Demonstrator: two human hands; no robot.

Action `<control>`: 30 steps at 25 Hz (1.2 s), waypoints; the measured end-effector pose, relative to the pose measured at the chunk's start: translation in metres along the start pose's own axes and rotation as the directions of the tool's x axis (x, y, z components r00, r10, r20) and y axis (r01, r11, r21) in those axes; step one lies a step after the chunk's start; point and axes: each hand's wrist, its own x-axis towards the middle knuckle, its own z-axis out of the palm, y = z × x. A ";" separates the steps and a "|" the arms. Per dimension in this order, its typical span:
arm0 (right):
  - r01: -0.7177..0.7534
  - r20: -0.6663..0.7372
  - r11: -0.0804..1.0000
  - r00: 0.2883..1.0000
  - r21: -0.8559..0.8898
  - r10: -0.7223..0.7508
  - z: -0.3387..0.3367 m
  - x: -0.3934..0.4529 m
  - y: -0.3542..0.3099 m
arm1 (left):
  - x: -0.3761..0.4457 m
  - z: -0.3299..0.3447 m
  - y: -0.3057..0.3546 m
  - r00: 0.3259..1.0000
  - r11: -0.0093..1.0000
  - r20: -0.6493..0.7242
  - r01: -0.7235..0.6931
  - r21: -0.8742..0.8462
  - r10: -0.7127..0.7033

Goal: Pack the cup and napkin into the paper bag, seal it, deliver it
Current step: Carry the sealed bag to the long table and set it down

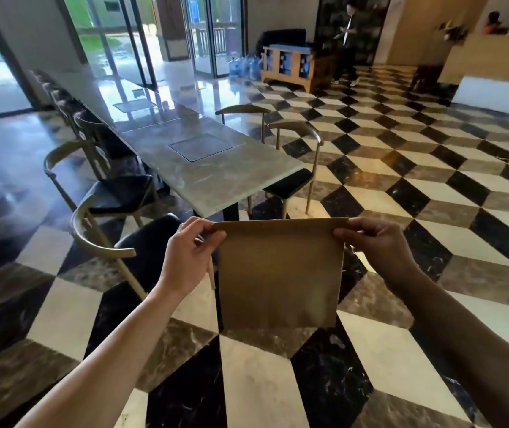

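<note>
Two bare hands hold a brown paper bag (279, 273) up in the air over a checkered floor (432, 180), about mid-frame and low. The left hand (190, 257) pinches the bag's top left corner between thumb and fingers; the right hand (376, 248) pinches the top right corner the same way. The bag hangs flat and upright between them, its top edge straight and pulled taut, its bottom edge free above the floor. Whether anything is inside it cannot be told; no cup or napkin shows.

Beyond the bag stands a long marble table (204, 168), its near end just past the bag's top edge. Chairs (117, 193) with curved wooden backs and dark seats line both sides of it, one with its seat close to the left hand. Glass doors (204, 35) run along the far wall, with greenery outside. Near them sit blue water jugs (244, 66) beside a wooden rack (290, 66). A person (347, 44) in dark clothes stands farther back, blurred. At far right is a pale counter (494, 72).
</note>
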 end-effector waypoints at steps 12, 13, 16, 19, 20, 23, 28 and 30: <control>0.043 0.119 0.997 0.992 0.057 -0.050 -0.008 0.190 0.045 | 0.119 0.069 -0.041 0.984 0.993 -0.145 0.108 0.048 -0.100; 0.056 0.128 0.997 0.990 0.059 -0.063 -0.009 0.207 0.049 | 0.132 0.076 -0.043 0.982 0.992 -0.161 0.110 0.060 -0.099; 0.067 0.162 0.996 0.984 0.058 -0.076 -0.012 0.261 0.059 | 0.171 0.094 -0.056 0.972 0.989 -0.207 0.130 0.064 -0.114; 0.075 0.185 0.995 0.979 0.070 -0.086 -0.009 0.309 0.071 | 0.205 0.108 -0.071 0.967 0.987 -0.216 0.152 0.052 -0.138; 0.076 0.185 0.995 0.979 0.067 -0.087 -0.007 0.324 0.075 | 0.216 0.112 -0.077 0.966 0.987 -0.214 0.155 0.043 -0.143; 0.053 0.170 0.998 0.984 0.039 -0.059 0.004 0.372 0.093 | 0.254 0.121 -0.102 0.966 0.987 -0.215 0.154 0.040 -0.142; 0.040 0.176 0.996 0.983 0.077 -0.053 0.036 0.449 0.102 | 0.318 0.126 -0.154 0.964 0.990 -0.229 0.142 0.012 -0.135; 0.021 0.179 0.995 0.983 0.098 -0.039 0.052 0.480 0.101 | 0.344 0.124 -0.176 0.961 0.989 -0.237 0.146 0.006 -0.140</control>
